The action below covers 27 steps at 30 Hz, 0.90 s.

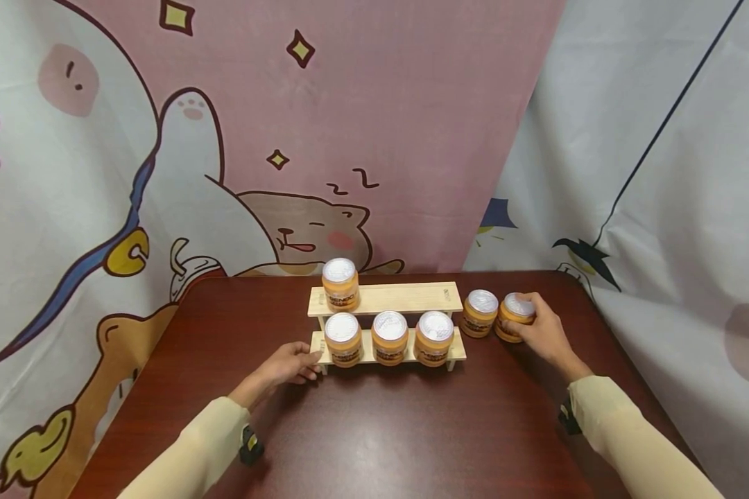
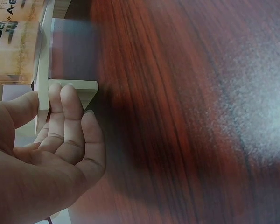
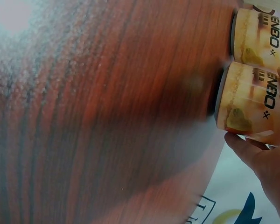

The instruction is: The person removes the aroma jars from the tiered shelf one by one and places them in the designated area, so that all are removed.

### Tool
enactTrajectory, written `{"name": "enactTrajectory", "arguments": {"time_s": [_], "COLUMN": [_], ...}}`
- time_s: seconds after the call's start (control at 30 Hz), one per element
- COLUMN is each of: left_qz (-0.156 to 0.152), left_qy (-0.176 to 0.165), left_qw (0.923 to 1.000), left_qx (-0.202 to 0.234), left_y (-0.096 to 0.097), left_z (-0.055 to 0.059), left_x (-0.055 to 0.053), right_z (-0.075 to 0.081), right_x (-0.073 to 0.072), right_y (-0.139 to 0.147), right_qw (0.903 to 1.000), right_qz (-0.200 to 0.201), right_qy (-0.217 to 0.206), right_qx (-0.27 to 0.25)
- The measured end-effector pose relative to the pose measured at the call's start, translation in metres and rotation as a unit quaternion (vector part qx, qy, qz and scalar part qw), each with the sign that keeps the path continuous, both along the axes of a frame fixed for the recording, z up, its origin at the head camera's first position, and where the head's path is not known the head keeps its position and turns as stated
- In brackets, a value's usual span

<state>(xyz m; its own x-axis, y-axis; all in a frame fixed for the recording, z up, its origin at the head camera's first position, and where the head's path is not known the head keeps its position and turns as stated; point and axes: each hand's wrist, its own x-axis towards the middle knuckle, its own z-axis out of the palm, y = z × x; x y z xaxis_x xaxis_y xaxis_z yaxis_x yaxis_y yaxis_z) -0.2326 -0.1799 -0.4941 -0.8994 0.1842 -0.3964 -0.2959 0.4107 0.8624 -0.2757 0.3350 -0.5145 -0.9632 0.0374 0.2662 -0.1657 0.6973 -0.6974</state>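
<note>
My left hand [image 1: 290, 363] grips the left end of a two-step wooden rack [image 1: 406, 299], thumb on top of the lower board and fingers curled beneath it. In the left wrist view those fingers [image 2: 70, 121] lie beside a rack leg [image 2: 86, 86]. On the upper step, at its left end, stands one orange jar [image 1: 340, 285] with a silvery lid. Three matching jars line the lower step, the middle one [image 1: 390, 338] among them. Right of the rack, my right hand [image 1: 546, 331] holds an upright jar [image 3: 247, 100] by its sides, close to the table.
Another jar [image 1: 479, 314] stands on the table between the rack and the held jar. The dark red-brown table [image 1: 374, 430] reaches back to a cartoon-printed curtain [image 1: 412, 138]. A pale curtain [image 1: 680, 208] hangs along the right side.
</note>
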Motion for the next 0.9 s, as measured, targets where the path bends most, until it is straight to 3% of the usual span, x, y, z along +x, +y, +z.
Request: {"name": "enactTrajectory", "arguments": {"time_s": [0.9], "left_qz": [0.007], "left_qy": [-0.001], "left_qw": [1.0], "left_qx": [0.005], "left_y": [0.0003], "left_z": [-0.0018], "left_x": [0.0009], "right_z": [0.0018], "right_x": [0.0078], "right_y": [0.0008], "right_qw": [0.9998], "right_qz": [0.008], "right_qy": [-0.019], "right_qx": [0.007]}}
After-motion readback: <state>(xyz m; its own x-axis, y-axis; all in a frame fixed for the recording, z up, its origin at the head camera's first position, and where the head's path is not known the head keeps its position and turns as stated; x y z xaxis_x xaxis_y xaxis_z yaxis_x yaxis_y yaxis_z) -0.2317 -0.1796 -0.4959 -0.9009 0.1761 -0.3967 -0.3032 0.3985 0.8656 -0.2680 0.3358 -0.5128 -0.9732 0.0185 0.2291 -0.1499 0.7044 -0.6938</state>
